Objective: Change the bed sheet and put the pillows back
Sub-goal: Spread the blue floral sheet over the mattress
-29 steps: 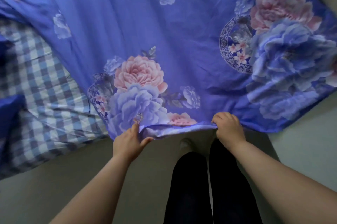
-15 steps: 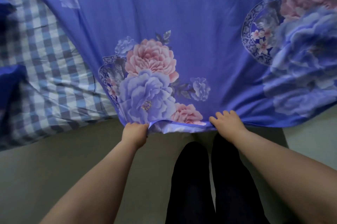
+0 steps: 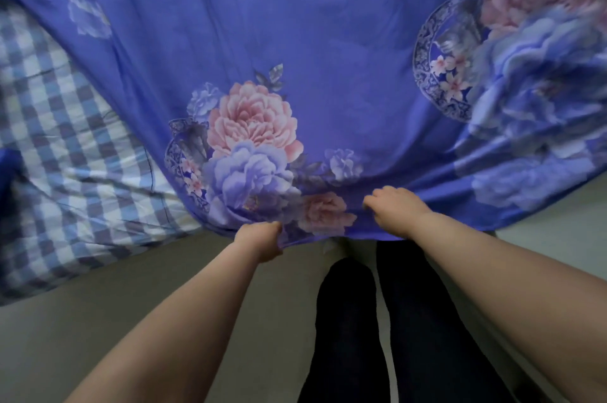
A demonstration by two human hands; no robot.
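Note:
A blue bed sheet (image 3: 295,41) printed with large pink and blue flowers spreads out in front of me and fills most of the view. My left hand (image 3: 261,240) grips its near hem at the lower middle. My right hand (image 3: 395,207) grips the same hem a short way to the right, fingers curled into the cloth. A blue-and-white checked sheet (image 3: 65,156) covers the bed at the left, partly under the floral sheet. No pillows are in view.
A grey floor (image 3: 98,320) runs under me and along the right edge. My legs in dark trousers (image 3: 377,320) stand close to the sheet's hem. A dark blue cloth (image 3: 8,172) shows at the far left edge.
My left hand has closed on the hem after lying open on it. The floral sheet has shifted right and spread farther over the checked sheet. Both hands stay at the hem.

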